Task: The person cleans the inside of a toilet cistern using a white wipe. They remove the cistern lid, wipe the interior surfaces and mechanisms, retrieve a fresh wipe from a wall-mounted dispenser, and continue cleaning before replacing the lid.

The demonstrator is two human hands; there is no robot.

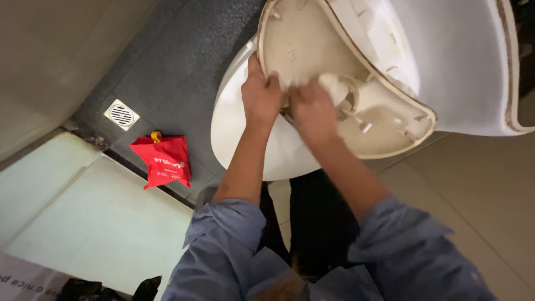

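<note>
A white toilet (245, 139) stands on the dark floor, its stained seat (312, 39) and lid (457, 61) raised. My left hand (259, 92) grips the rim of the raised seat, thumb and fingers curled over its edge. Just to its right, my right hand (313, 108) presses a white cloth (333, 85) against the underside of the seat near the hinge. Both blue sleeves are rolled up at the elbows.
A red pouch with a yellow cap (163, 160) lies on the dark floor left of the toilet, near a square floor drain (121, 115). A pale raised step (95, 212) fills the lower left. Beige tiles (479, 200) lie at the right.
</note>
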